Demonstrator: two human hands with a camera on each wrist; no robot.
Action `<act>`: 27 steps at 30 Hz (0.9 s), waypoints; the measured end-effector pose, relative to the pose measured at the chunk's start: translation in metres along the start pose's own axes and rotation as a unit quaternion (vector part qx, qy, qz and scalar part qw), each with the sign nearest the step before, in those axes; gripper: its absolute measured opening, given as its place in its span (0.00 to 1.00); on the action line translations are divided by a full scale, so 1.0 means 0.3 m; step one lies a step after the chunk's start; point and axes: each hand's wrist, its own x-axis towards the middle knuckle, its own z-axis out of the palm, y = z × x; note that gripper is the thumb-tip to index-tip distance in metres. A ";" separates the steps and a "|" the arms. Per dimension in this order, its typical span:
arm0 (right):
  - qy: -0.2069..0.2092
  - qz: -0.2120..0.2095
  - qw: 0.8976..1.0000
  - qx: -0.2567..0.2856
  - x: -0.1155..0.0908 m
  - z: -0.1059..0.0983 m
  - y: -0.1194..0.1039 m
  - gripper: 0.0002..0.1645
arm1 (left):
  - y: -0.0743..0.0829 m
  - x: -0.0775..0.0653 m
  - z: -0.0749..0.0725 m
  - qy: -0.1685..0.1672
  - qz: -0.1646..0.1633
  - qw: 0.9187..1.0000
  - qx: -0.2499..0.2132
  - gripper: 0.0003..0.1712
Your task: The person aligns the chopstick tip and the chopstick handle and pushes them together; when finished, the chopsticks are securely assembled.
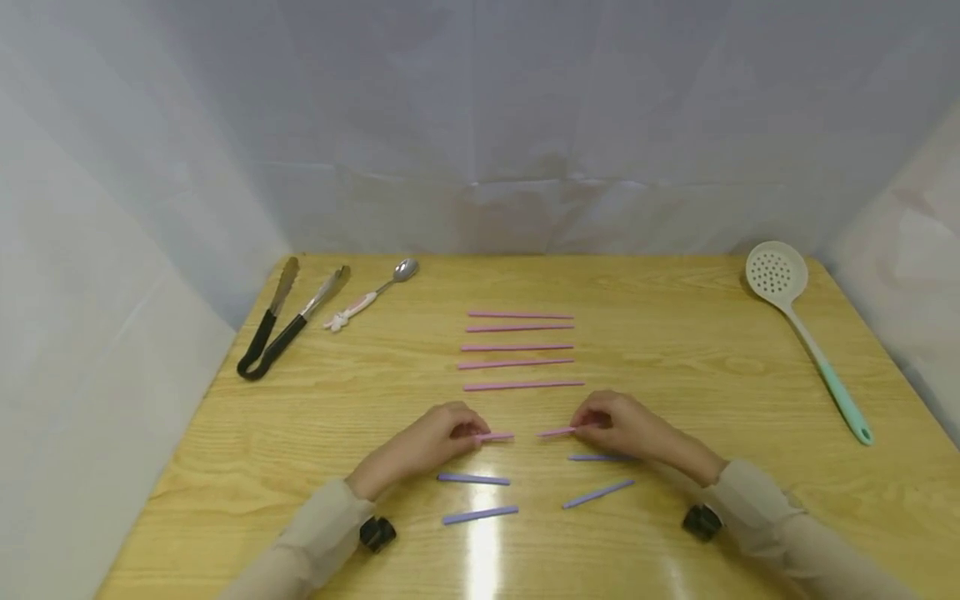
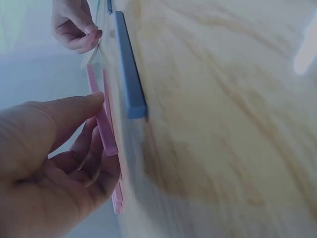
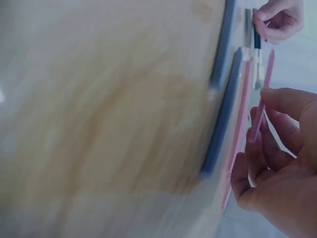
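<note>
Between thumb and fingers, my left hand (image 1: 442,431) pinches a short pink chopstick piece (image 2: 106,131), seen close in the left wrist view. Facing it, my right hand (image 1: 622,423) pinches another short pink chopstick piece (image 3: 265,84). In the head view the two pieces point at each other with a small gap between their ends. Blue chopstick pieces lie nearer the body: two at left, one flat (image 1: 474,479) and one slightly slanted (image 1: 480,515), and one slanted at right (image 1: 597,494). One more blue piece (image 1: 592,457) is partly hidden by my right hand.
Several long pink chopsticks (image 1: 517,347) lie in a row of parallel lines beyond the hands. Metal tongs with black handles (image 1: 281,337) and a spoon with a rabbit handle (image 1: 360,305) lie at back left. A slotted skimmer (image 1: 806,333) lies at right on the wooden table (image 1: 675,333).
</note>
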 end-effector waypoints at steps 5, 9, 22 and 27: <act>0.022 0.003 1.000 0.017 0.014 0.011 -0.028 0.02 | 0.015 0.011 0.001 0.007 0.002 1.000 -0.009 0.10; 0.025 -0.004 1.000 0.019 0.020 0.015 -0.044 0.03 | 0.023 0.018 0.003 0.009 0.001 1.000 -0.017 0.09; 0.027 -0.007 0.999 0.026 0.024 0.020 -0.063 0.02 | 0.045 0.018 -0.003 0.024 0.007 1.000 -0.010 0.09; 0.033 -0.008 0.999 0.021 0.026 0.017 -0.067 0.02 | 0.043 0.014 -0.005 0.043 0.018 0.999 0.003 0.10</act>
